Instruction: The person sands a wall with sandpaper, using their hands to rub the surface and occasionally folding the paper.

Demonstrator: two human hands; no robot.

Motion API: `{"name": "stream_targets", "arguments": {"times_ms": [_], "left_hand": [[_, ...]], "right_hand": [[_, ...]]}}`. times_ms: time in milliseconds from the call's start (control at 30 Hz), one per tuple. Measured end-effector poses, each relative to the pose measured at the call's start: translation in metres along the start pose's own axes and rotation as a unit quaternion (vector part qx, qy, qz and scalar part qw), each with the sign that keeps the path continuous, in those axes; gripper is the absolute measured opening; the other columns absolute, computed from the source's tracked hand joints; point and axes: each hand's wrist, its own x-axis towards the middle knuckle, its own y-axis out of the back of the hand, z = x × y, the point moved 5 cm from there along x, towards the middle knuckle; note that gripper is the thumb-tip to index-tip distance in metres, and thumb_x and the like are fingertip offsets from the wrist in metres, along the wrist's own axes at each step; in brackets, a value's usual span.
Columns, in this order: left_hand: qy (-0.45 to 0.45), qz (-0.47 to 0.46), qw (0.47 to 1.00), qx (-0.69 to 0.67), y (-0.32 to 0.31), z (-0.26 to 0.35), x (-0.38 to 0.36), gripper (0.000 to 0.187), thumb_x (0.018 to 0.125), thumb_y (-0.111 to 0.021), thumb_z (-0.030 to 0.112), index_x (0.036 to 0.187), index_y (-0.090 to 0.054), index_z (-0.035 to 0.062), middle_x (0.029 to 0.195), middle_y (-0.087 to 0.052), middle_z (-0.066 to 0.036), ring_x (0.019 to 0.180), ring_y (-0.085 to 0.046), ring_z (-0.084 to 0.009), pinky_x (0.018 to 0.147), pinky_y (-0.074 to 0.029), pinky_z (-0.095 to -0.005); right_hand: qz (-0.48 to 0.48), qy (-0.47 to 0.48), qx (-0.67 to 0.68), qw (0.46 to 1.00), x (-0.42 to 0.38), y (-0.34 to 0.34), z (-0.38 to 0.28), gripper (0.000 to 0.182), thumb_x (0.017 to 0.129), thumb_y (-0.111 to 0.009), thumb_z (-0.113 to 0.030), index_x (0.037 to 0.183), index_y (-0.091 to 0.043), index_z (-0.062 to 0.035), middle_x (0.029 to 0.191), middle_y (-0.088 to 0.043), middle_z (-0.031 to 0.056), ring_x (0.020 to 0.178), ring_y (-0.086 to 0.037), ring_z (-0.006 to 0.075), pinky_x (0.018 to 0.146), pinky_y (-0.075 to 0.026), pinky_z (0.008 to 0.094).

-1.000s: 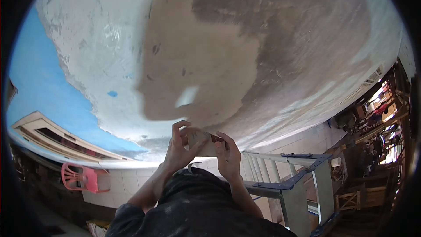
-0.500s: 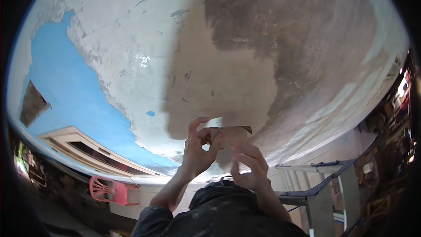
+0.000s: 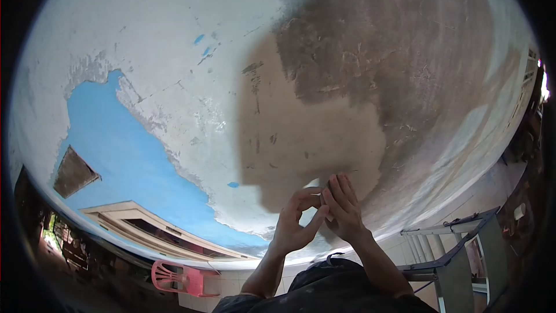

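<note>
My left hand is raised in front of the wall, fingers curled and thumb pinching toward a small beige sheet. Little of that sheet shows between the hands; the rest is hidden. Close against it on the right, my right hand has its fingers pressed together and bent over the sheet, its back toward me. Behind both hands is the wall, with a smooth beige-grey patch in shadow, rough darker grey plaster above and pale, scraped areas to the left.
Bright blue paint covers the wall's left part, with a framed opening below. A pink plastic chair stands low on the left. At lower right is a metal stepladder, near my right arm.
My right hand has come up and in, covering the beige sheet that showed plainly before. The view has shifted, so the wall and chair appear lower and farther right.
</note>
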Motion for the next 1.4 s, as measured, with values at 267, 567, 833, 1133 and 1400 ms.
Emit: {"name": "stream_targets", "arguments": {"times_ms": [267, 567, 833, 1133, 1400], "left_hand": [[-0.187, 0.318, 0.923, 0.107, 0.058, -0.028, -0.01, 0.024, 0.093, -0.058, 0.024, 0.096, -0.059, -0.0005, 0.093, -0.067, -0.017, 0.091, -0.062, -0.0314, 0.08, -0.05, -0.0417], [-0.339, 0.365, 0.842, 0.205, 0.057, -0.058, -0.014, 0.033, 0.096, -0.045, 0.034, 0.089, -0.053, 0.0025, 0.08, -0.061, -0.012, 0.082, -0.057, -0.0299, 0.073, -0.048, -0.0435], [-0.328, 0.398, 0.836, 0.185, 0.06, -0.058, -0.015, 0.036, 0.09, -0.048, 0.037, 0.083, -0.055, 0.0024, 0.072, -0.065, -0.013, 0.075, -0.059, -0.0286, 0.068, -0.051, -0.0376], [-0.322, 0.407, 0.837, 0.174, 0.06, -0.061, -0.016, 0.036, 0.089, -0.047, 0.037, 0.079, -0.055, 0.0029, 0.07, -0.064, -0.013, 0.075, -0.059, -0.0277, 0.069, -0.052, -0.0375], [-0.296, 0.403, 0.857, 0.123, 0.059, -0.062, -0.015, 0.042, 0.094, -0.04, 0.04, 0.081, -0.054, 0.0029, 0.073, -0.061, -0.013, 0.08, -0.057, -0.0304, 0.071, -0.047, -0.0414]], "right_hand": [[0.136, 0.018, -0.01, 0.99, 0.049, 0.064, -0.003, 0.044, 0.088, -0.053, 0.001, 0.132, -0.05, 0.0032, 0.141, -0.042, 0.0274, 0.132, -0.039, 0.0417, 0.106, -0.037, 0.0486], [0.134, -0.016, -0.217, 0.967, 0.147, 0.044, 0.011, 0.049, 0.087, -0.045, 0.002, 0.136, -0.046, 0.005, 0.148, -0.035, 0.0229, 0.141, -0.024, 0.0379, 0.114, -0.013, 0.0539], [0.109, -0.011, -0.222, 0.969, 0.111, 0.008, 0.024, 0.049, 0.097, -0.041, -0.014, 0.141, -0.035, 0.0075, 0.151, -0.025, 0.0271, 0.143, -0.013, 0.0439, 0.113, -0.007, 0.0585], [0.09, 0.01, -0.251, 0.964, 0.146, 0.019, 0.02, 0.053, 0.101, -0.035, -0.022, 0.144, -0.027, 0.0078, 0.153, -0.016, 0.0285, 0.143, -0.005, 0.044, 0.113, -0.001, 0.0576], [0.096, 0.025, -0.237, 0.966, 0.133, 0.005, 0.019, 0.056, 0.102, -0.03, -0.023, 0.144, -0.021, 0.0113, 0.153, -0.011, 0.0299, 0.144, -0.002, 0.0438, 0.113, 0.001, 0.057]]}}
